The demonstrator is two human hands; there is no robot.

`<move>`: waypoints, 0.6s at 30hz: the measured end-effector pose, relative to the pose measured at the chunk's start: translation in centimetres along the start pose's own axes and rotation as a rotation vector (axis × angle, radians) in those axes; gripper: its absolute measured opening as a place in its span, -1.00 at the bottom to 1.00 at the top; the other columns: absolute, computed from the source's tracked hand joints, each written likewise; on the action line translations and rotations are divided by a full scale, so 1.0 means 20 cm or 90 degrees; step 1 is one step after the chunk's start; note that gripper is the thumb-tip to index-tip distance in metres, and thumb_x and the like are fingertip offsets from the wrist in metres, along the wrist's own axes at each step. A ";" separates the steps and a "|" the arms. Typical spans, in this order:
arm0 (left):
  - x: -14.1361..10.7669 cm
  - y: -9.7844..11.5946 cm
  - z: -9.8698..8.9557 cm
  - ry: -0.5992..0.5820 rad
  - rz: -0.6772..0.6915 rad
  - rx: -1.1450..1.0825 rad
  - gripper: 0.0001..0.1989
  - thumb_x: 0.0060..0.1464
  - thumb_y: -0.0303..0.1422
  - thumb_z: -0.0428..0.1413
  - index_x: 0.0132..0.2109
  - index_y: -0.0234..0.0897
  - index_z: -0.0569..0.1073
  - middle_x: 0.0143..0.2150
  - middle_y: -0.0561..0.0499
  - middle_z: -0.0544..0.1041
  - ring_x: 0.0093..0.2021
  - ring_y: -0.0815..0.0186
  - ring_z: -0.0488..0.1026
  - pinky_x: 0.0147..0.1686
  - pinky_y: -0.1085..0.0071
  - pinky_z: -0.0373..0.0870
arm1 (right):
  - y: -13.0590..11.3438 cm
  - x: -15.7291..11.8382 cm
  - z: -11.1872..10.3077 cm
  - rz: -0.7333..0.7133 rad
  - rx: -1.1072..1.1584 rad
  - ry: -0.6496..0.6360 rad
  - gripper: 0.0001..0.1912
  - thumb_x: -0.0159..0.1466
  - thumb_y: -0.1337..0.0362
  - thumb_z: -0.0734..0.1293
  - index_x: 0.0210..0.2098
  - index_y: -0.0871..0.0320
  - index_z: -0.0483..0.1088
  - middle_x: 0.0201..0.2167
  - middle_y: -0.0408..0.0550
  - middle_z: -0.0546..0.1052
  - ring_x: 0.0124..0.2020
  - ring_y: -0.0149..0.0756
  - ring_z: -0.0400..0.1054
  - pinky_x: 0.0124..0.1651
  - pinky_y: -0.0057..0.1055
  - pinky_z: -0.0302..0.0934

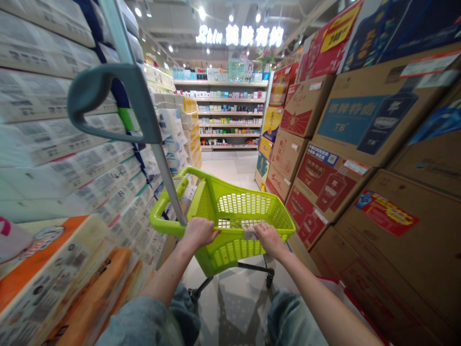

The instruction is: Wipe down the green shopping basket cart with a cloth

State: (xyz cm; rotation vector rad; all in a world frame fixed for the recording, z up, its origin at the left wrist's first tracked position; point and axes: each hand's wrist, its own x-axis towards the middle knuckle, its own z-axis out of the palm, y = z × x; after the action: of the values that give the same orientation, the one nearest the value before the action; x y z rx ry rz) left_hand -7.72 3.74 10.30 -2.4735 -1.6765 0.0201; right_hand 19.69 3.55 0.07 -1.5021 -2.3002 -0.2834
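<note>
A lime-green plastic shopping cart (248, 192) stands sideways in front of me on thin dark legs with casters. My left hand (199, 232) is closed around its near rim, close to the foot of a metal pole (163, 170). That pole rises at the left and carries a grey loop handle (144, 108). Farther right on the same rim, my right hand (269, 239) is curled over the edge, beside a small pale label (249, 233). Through the lattice walls the cart's bottom shows only in part.
Stacked packs of paper (57, 96) wall the left side, with an orange-and-white pack (54, 259) near me. Cardboard cartons (353, 113) are piled high on the right. A tiled aisle (232, 166) leads to product shelves (230, 113) under a lit sign (239, 36).
</note>
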 end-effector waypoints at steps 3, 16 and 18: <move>0.00 0.00 0.00 -0.004 -0.006 -0.003 -0.52 0.09 -0.05 -0.07 -0.33 -0.35 0.55 -0.35 -0.26 0.55 -0.27 0.02 0.50 -0.29 0.24 0.33 | 0.16 -0.09 0.00 0.028 -0.041 0.003 -0.82 0.32 0.28 0.15 -0.16 0.10 0.36 -0.27 -0.04 0.42 -0.24 -0.29 0.24 -0.19 -0.39 0.03; 0.01 0.02 0.00 -0.012 -0.018 0.005 -0.53 0.08 -0.07 -0.07 -0.30 -0.34 0.57 -0.32 -0.26 0.56 -0.25 0.06 0.50 -0.27 0.26 0.33 | 0.01 -0.02 0.04 -0.016 -0.022 0.010 -0.75 0.28 0.34 0.19 -0.04 0.14 0.30 -0.19 0.03 0.41 -0.16 -0.23 0.24 -0.11 -0.34 0.08; 0.00 0.02 0.00 -0.005 -0.018 0.001 -0.54 0.07 -0.08 -0.06 -0.30 -0.34 0.57 -0.33 -0.26 0.56 -0.25 0.06 0.50 -0.27 0.27 0.33 | -0.17 0.08 0.06 -0.058 0.010 0.021 -0.76 0.29 0.32 0.19 -0.05 0.13 0.29 -0.21 0.02 0.41 -0.18 -0.24 0.24 -0.14 -0.35 0.09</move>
State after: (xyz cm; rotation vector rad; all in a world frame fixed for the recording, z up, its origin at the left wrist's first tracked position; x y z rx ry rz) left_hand -7.30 3.66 10.21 -2.4515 -1.7128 0.0282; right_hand 15.87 3.91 -0.30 -1.3770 -2.3432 -0.3123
